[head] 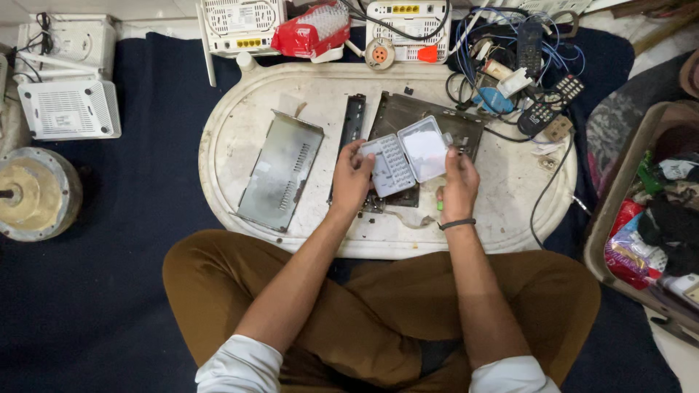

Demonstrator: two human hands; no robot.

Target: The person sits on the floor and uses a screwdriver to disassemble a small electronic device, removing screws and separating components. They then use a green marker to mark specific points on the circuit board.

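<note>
A person sits cross-legged in brown trousers before a low oval white tabletop [240, 124], scuffed and stained, set on a dark blue cloth. Both hands hold a small hinged plastic case [405, 155], lying open above the middle of the tabletop: its left half is grey and ribbed with rows of small slots, its right half is a clear, smooth lid. The left hand [352, 178] grips the slotted half's left edge, thumb on top and fingers curled beneath. The right hand [459, 185], with a dark band at the wrist, pinches the lid's right edge between thumb and fingertips.

Directly under the case lies a dark, flat metal chassis [408, 116], rectangular and dull. Left of the case, a narrow black strip [353, 124] rests along the chassis, and farther left a grey sheet-metal cover [280, 171] with vent slits lies tilted. Beyond the case, at the tabletop's far edge, are white routers [240, 25], a red plastic bag [313, 33] and a tangle of cables [495, 44]; to the far right of the case sits a black remote control [552, 102].
</note>
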